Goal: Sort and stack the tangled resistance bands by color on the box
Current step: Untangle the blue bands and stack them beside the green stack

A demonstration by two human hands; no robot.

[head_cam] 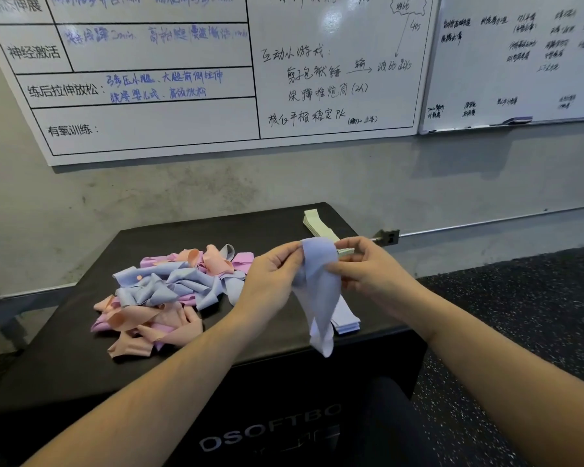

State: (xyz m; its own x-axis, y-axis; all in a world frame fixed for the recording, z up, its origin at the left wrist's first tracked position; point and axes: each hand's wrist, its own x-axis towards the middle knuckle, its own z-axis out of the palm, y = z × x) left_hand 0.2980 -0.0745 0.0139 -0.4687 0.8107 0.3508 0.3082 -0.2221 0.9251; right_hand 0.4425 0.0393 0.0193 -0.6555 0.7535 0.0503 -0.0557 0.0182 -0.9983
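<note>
Both of my hands hold one pale blue band (319, 291) up above the black box (169, 362). My left hand (272, 278) pinches its upper left edge and my right hand (363, 264) pinches its right side; the band's lower loop hangs down over the box's front right part. A tangled pile of blue, peach and pink bands (162, 294) lies on the box to the left of my hands. A flat stack of blue bands (346, 316) lies under the hanging band. At the box's far right corner lies a stack of pale green bands (317, 224).
The box stands against a grey wall with two whiteboards (182, 79) above it. A metal rail with a socket (390, 236) runs along the wall to the right. Dark speckled floor (520, 315) lies to the right of the box.
</note>
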